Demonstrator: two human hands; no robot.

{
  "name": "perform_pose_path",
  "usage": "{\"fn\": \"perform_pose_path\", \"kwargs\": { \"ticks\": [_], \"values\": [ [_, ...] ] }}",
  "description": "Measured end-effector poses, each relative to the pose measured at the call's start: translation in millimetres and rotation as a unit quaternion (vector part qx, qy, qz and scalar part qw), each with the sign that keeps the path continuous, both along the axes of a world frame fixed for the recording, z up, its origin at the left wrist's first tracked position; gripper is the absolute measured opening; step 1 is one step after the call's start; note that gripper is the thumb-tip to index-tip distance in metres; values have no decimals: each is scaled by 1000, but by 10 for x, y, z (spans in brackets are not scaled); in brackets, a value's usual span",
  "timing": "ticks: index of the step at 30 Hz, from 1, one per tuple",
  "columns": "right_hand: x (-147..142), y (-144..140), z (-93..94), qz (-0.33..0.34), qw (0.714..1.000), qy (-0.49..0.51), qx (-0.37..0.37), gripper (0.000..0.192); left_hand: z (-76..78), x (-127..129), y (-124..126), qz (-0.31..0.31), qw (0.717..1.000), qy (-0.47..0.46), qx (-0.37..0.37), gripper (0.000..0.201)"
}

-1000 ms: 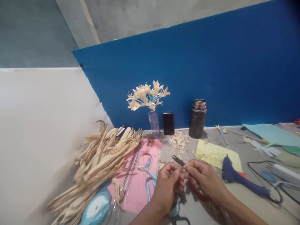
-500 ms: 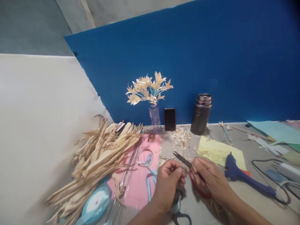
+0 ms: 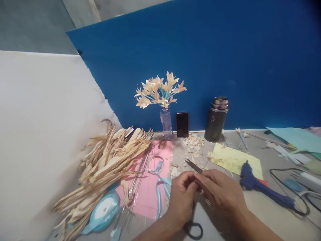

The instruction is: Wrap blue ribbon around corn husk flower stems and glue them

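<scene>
My left hand [image 3: 181,197] is closed in a pinch at the front middle of the table; what lies between its fingers is hidden. Touching its fingertips is my right hand [image 3: 221,190], which is closed on scissors [image 3: 192,165]. Their dark blades point away to the upper left, and the red handles seen earlier are covered by the hand. Below the hands a dark handle loop [image 3: 195,231] shows, the rest of it blocked from sight. Light-blue ribbon [image 3: 158,197] lies just left of my left hand.
Dried corn husks [image 3: 110,167] are heaped left, beside pink paper [image 3: 147,201] with thin wires. A vase [image 3: 166,125] of husk flowers, a phone [image 3: 182,125] and an open flask [image 3: 217,119] stand at the back. A blue glue gun [image 3: 265,192] with its cord lies right.
My right hand has moved left and its fingers now meet those of my left hand. The red scissor handles have gone out of sight. The view has shifted slightly.
</scene>
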State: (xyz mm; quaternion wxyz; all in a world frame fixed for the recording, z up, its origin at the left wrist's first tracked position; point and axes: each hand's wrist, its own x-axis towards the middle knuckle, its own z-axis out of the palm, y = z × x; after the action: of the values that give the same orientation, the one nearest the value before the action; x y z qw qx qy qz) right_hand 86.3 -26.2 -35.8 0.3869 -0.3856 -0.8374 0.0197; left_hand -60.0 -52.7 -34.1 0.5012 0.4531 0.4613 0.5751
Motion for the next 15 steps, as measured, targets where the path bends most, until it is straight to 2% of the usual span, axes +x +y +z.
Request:
{"fn": "perform_pose_path", "kwargs": {
  "ticks": [3,7,9,11,13,15],
  "values": [
    [-13,-20,-14,-8,1000,-9,23,27,-7,6,8,-14,1000,-9,-9,9],
    [-66,-86,-56,106,994,8,0,31,-31,-40,70,9,998,-44,-45,14],
    [-108,-115,-10,156,988,16,-14,34,-49,-76,104,11,994,-78,-75,16],
    [-117,-131,97,178,983,36,-9,39,-72,-106,130,-9,984,-147,-104,15],
    [-36,-153,202,181,982,55,-25,42,-87,-125,144,-27,970,-207,-121,17],
    [174,-219,196,169,980,71,-77,40,-79,-133,146,-29,965,-226,-128,19]
  ]
}}
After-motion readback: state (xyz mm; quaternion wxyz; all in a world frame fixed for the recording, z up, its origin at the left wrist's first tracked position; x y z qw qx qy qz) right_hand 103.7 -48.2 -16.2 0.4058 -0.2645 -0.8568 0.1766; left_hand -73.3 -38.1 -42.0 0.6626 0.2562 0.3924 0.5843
